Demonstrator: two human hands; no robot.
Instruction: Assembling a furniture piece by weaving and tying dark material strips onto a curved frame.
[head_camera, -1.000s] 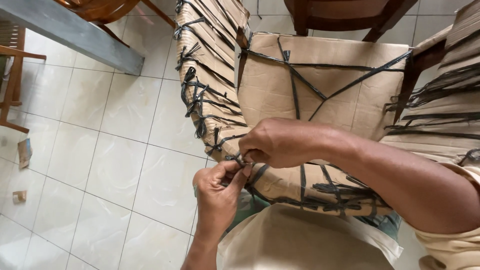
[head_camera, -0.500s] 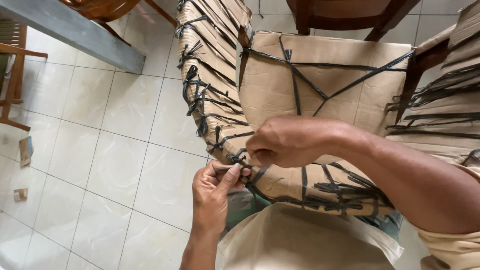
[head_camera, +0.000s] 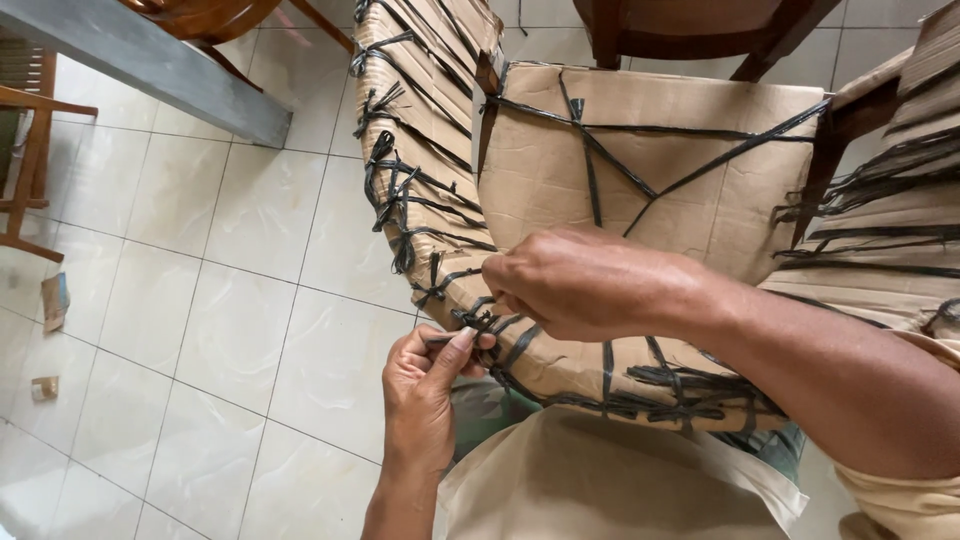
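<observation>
Left hand (head_camera: 425, 395) is pinching the black plastic strap (head_camera: 470, 322) end between thumb and fingers at the front-left corner of the cardboard-wrapped chair (head_camera: 640, 170), right hand (head_camera: 580, 280) is gripping the same knot from above, fingers closed tight on it.

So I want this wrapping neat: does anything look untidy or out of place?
Yes. The black string on the cardboard crosses unevenly, with frayed knot ends along the left edge. Both hands, left and right, pinch one knot. Paper scraps lie on the floor.
</observation>
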